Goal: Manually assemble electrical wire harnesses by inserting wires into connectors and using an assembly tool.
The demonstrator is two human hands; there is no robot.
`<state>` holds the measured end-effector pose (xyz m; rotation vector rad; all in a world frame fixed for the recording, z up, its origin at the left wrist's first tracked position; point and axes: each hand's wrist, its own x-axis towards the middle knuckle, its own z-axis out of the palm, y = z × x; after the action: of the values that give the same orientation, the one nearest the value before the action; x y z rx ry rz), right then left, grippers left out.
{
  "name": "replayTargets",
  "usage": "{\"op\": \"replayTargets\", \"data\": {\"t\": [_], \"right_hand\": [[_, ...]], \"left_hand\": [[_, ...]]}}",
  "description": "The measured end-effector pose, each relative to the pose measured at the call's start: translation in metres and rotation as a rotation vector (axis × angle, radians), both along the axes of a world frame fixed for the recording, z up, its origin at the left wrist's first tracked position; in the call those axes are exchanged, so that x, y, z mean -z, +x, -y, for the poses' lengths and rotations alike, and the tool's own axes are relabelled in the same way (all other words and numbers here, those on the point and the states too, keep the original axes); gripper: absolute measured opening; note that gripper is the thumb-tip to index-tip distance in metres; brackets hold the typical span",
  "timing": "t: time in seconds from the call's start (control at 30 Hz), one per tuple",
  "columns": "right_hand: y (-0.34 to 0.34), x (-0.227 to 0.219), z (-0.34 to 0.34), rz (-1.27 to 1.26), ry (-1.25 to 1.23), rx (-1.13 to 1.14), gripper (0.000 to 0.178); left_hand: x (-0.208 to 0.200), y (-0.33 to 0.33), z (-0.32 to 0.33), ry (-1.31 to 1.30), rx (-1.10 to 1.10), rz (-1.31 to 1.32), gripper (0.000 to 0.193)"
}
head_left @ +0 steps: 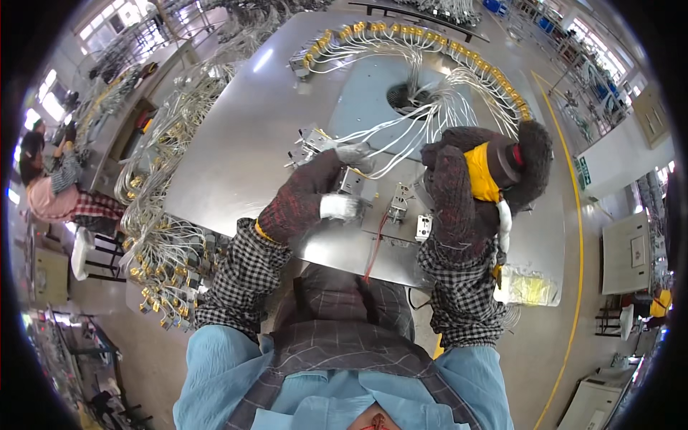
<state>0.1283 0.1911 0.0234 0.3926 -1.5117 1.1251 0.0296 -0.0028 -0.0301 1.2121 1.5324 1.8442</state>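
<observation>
My left hand [297, 204], in a dark red-and-black knit glove with white-covered fingertips, pinches a small metal block [352, 182]. White wires [390, 166] run to that block from the table's middle. Just beyond this hand sits a metal clamp-like fixture [309, 146]. My right hand [459, 204], gloved alike, is closed round a dark tool with yellow wrapping [480, 173]; its exact kind I cannot make out. A white cord or tube [504, 226] hangs beside the tool. Between my hands stands a small metal bracket [398, 203], near a white block with holes [423, 228].
The metal table [236, 154] has a dark round hole [408, 99] where the wires bunch. A curved row of yellow connectors [494, 72] lines its far side. Wire bundles [168, 136] hang along the left. A clear yellowish package [529, 287] lies front right. A person [64, 179] sits far left.
</observation>
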Motion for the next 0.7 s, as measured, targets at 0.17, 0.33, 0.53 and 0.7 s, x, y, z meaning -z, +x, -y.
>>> {"op": "replayTargets", "data": {"t": [0.17, 0.33, 0.53, 0.7], "right_hand": [[0.002, -0.008, 0.001, 0.045, -0.126, -0.013, 0.074], [0.017, -0.034, -0.019, -0.044, -0.425, -0.086, 0.079], [0.017, -0.022, -0.018, -0.087, -0.386, -0.112, 0.073], [0.010, -0.019, -0.008, -0.003, -0.399, -0.092, 0.074]], "left_hand": [[-0.006, 0.018, -0.002, -0.148, -0.150, -0.024, 0.066], [-0.011, 0.039, -0.061, -0.229, -0.178, -0.501, 0.069], [-0.010, 0.019, -0.038, -0.374, -0.151, -0.329, 0.072], [-0.034, 0.029, -0.055, -0.756, -0.169, -0.544, 0.073]]}}
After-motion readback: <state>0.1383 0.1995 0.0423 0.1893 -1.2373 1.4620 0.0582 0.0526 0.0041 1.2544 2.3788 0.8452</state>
